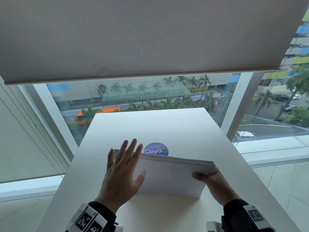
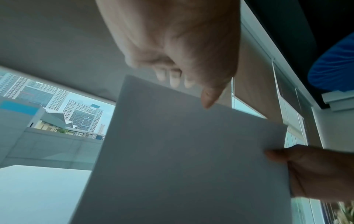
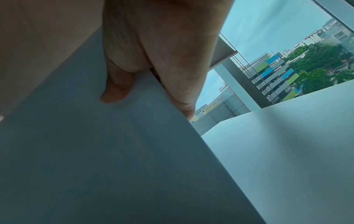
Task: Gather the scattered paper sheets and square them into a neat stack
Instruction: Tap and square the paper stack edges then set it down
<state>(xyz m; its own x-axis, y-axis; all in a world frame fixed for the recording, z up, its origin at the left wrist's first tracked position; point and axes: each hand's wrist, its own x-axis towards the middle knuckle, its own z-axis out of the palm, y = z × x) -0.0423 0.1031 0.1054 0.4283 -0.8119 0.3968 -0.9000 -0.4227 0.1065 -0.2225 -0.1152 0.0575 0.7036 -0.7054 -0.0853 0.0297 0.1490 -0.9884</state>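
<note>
Nearest to me, on the near side of the purple sticker [image 1: 156,149], I am standing the paper stack [image 1: 170,176] on its lower long edge on the white table [image 1: 167,124], its face leaning toward me. My right hand [image 1: 212,181] is gripping the stack's right end, thumb lying across the near face and the other fingers wrapped behind it; the right wrist view is showing that pinch plainly, with the sheets' edge running between thumb and fingers [image 3: 178,84]. My left hand [image 1: 123,169] is spread flat with its fingers straight, palm toward the stack's left end. It is holding nothing, and whether it is touching the paper or hanging just beside it I cannot tell.

As I judge it, the gathering is done, since I am seeing no loose sheets lying anywhere on the table, and I am now in the squaring step. Along the stack's top edge, just this side of the sticker, the sheets are looking slightly fanned and uneven, so the job is not finished.

The next move, I think, is calling for a light pat of the flat left palm against the left end while my right hand is loosening enough for the sheets to slide, then a tap of the bottom edge on the table. Gripping too hard would be locking the offsets in; too loosely, and the sheets could be slipping apart.

Beyond the sticker, the table is ending at a window [image 1: 133,97] under a lowered blind [image 1: 133,39].
</note>
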